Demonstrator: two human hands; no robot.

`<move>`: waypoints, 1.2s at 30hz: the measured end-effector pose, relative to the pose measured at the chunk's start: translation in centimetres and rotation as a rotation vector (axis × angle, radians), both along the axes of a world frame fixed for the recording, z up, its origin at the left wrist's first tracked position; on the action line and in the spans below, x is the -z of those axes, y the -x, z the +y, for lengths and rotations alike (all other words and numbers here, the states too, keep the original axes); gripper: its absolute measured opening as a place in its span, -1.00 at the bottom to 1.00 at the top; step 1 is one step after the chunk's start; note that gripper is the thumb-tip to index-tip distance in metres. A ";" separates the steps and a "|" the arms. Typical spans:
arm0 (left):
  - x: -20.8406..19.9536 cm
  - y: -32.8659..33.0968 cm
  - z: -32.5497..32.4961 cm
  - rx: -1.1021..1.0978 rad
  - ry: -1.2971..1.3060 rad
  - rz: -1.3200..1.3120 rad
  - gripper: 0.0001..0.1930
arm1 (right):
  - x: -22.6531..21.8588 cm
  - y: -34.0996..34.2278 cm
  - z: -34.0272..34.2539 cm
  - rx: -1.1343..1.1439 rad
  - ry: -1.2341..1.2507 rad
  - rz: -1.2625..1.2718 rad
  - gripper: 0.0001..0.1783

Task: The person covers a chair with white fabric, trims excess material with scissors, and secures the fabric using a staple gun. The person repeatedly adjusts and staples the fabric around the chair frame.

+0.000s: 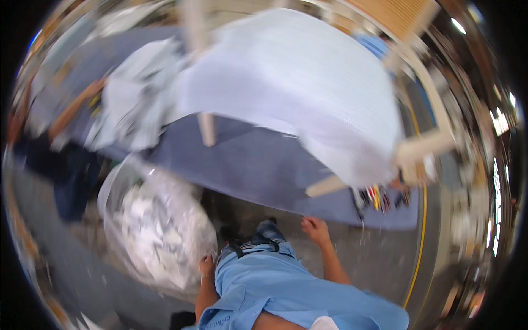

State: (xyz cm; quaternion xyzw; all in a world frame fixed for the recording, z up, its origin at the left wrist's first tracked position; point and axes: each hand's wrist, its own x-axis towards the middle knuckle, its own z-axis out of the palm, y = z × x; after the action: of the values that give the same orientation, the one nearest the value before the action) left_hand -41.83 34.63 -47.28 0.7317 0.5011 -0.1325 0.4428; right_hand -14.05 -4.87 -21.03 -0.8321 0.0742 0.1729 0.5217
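My right hand (pixel 315 229) hangs in front of the padded table, its fingers curled in and nothing showing in them. Low at my side, my left hand (pixel 207 265) is beside a large clear plastic bag (pixel 199 225); blur hides its fingers, and I cannot tell whether it touches the bag. White scraps (pixel 159 231) fill the bag. Ahead stands a piece of furniture with pale wooden legs (pixel 207 130), covered by a light blue-white cloth (pixel 297 71). The table under it has a blue-grey covering (pixel 236 165).
Hand tools (pixel 377 198) lie at the table's near right corner. A crumpled pale cloth (pixel 137 91) rests on the left part, where another person's arm (pixel 74 113) reaches in. A yellow line (pixel 422 236) runs along the floor at right. A pale wooden frame (pixel 426 143) juts out there.
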 end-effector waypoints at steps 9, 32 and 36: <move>-1.8 -3.4 8.8 0.302 0.048 -0.187 -0.61 | -13.6 -5.0 -1.1 0.325 -0.140 -0.904 -0.72; -9.2 -15.1 -9.8 -0.131 0.095 -0.111 -0.60 | -19.4 -15.0 -8.7 0.377 -0.028 -0.742 -0.58; -10.9 -17.4 -4.5 -0.279 0.193 -0.475 -0.72 | -20.5 -15.2 -13.3 0.528 0.211 -1.338 -0.63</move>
State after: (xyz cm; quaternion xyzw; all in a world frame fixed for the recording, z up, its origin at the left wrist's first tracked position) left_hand -24.40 30.17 -36.40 0.6208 0.4640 0.0575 0.6293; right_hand 1.14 -18.16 -0.49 -0.7599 -0.0461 -0.5127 0.3969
